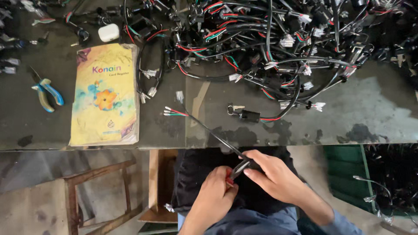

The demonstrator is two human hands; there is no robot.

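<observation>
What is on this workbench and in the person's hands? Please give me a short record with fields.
left hand: grips a red-handled tool, hard to identify
right hand: holds a black cable against the tool
cable end: red, green and white wires lying on the bench
bench back: big tangle of harnesses
bench left: yellow book, blue pliers, small white case
near middle: key in a black lock

Yellow register book (104, 93), orange flower; blue-yellow pliers (45, 93); white case (109, 32); black cable (209, 128).
</observation>
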